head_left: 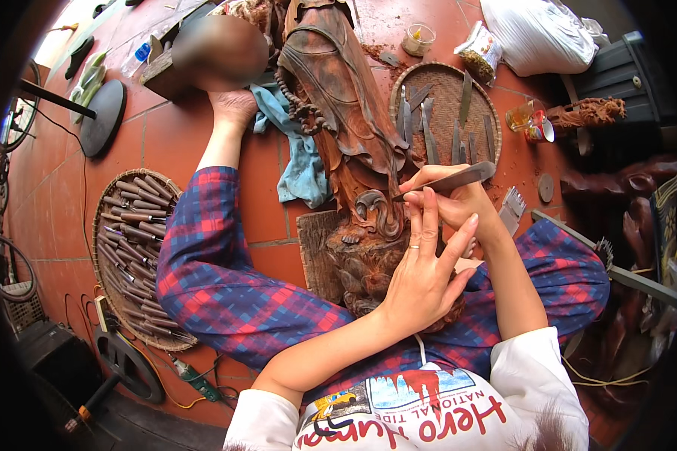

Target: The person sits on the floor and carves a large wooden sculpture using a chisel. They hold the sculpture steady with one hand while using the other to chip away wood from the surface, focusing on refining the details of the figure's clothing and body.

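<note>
A carved brown wooden statue (338, 98) lies lengthwise in front of me, its robe folds pointing away and its knobbly carved base (353, 259) near my lap. My right hand (462, 203) is closed around a dark, flat carving blade (459, 179). The blade's narrow tip meets the wood beside a curled scroll carving (376, 210). My left hand (421, 282), with a ring on one finger, lies flat with fingers stretched out over the statue's lower end. Its fingertips reach up to the right hand, just under the blade; whether they touch the blade I cannot tell.
A round woven tray (489, 98) holds several flat blades at the far right. On the left, a basket (101, 248) carries many wooden-handled chisels. A blue cloth (305, 177) lies beside the statue. A glass of amber liquid (517, 116) stands right of the tray. My plaid-trousered legs flank the work.
</note>
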A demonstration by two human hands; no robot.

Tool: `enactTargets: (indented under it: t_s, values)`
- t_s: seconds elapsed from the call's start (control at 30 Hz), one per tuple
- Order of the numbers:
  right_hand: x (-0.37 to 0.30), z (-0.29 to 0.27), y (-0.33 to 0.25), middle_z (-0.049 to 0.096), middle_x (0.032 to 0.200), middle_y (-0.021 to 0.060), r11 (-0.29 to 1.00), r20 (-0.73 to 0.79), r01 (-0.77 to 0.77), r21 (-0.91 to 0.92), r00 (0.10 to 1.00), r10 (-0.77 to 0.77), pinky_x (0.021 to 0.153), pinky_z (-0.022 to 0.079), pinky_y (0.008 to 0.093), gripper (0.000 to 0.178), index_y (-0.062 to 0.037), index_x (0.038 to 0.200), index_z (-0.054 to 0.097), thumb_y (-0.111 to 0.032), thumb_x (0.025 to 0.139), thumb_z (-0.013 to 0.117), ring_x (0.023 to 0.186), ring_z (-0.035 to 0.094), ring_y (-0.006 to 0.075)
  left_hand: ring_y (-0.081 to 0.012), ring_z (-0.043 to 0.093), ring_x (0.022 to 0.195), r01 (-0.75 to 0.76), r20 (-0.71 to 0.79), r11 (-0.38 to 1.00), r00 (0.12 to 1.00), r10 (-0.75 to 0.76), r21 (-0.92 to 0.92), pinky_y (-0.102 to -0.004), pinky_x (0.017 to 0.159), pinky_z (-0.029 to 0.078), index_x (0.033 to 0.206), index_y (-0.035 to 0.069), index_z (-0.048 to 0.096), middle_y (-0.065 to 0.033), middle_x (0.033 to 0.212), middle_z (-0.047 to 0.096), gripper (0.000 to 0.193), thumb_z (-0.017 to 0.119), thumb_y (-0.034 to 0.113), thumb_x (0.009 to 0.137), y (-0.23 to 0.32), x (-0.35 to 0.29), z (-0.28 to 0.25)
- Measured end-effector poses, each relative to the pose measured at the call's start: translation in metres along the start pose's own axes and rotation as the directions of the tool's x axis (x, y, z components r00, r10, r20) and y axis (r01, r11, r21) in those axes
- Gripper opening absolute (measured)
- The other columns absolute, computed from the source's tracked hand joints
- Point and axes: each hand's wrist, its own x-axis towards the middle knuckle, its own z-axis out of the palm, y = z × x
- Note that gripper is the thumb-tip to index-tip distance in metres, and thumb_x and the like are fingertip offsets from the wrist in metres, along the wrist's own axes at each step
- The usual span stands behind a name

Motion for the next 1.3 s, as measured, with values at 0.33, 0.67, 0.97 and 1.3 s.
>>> enactTargets:
  t_s: [0.33, 0.67, 0.97, 1.3]
  values:
    - [-0.011, 0.002, -0.007, 0.068, 0.097, 0.0089, 0.991, 0.067, 0.119, -0.068, 0.991, -0.115, 0.076, 0.054, 0.0298, 0.014, 0.0018, 0.095, 0.07, -0.005, 0.084, 0.076, 0.088, 0.064, 0.0139, -0.0608, 0.004, 0.146, 0.003, 0.017, 1.0, 1.0, -0.002, -0.025, -0.0565, 0.113, 0.032, 0.153, 0.012, 0.037, -0.0409, 0.158, -0.003, 0.085, 0.08, 0.014, 0.08, 0.014, -0.015, -0.002]
    - [-0.024, -0.001, 0.007, 0.065, 0.107, 0.011, 0.993, 0.125, 0.085, 0.078, 0.988, -0.094, 0.083, 0.053, 0.0327, 0.02, 0.0025, 0.095, 0.07, -0.007, 0.081, 0.08, 0.097, 0.063, 0.0165, -0.0614, 0.004, 0.145, 0.04, 0.083, 0.999, 0.996, -0.041, 0.02, -0.0565, 0.113, 0.034, 0.153, 0.013, 0.038, -0.039, 0.159, -0.002, 0.084, 0.08, 0.018, 0.08, 0.021, -0.031, 0.005]
    - [-0.056, 0.013, -0.036, 0.066, 0.091, 0.0035, 0.956, -0.149, -0.026, 0.293, 0.986, 0.073, 0.07, 0.053, 0.0236, 0.009, 0.0006, 0.101, 0.066, 0.0, 0.092, 0.067, 0.08, 0.066, 0.0097, -0.0305, 0.069, 0.098, -0.077, -0.2, 0.997, 0.977, 0.078, 0.015, -0.0363, 0.086, 0.057, 0.118, 0.001, 0.061, -0.0186, 0.112, 0.068, 0.041, 0.077, -0.002, 0.08, 0.022, -0.022, -0.035]
    - [-0.094, 0.055, -0.013, 0.066, 0.103, 0.0126, 0.934, -0.293, 0.047, 0.355, 0.954, 0.063, 0.082, 0.061, 0.0308, 0.013, 0.0073, 0.107, 0.066, 0.004, 0.094, 0.062, 0.092, 0.073, 0.0227, -0.0135, 0.062, 0.076, 0.279, -0.345, 0.96, 0.9, -0.266, -0.013, -0.0257, 0.066, 0.05, 0.099, 0.002, 0.065, -0.0063, 0.089, 0.065, 0.018, 0.076, 0.002, 0.085, -0.04, -0.047, -0.055]
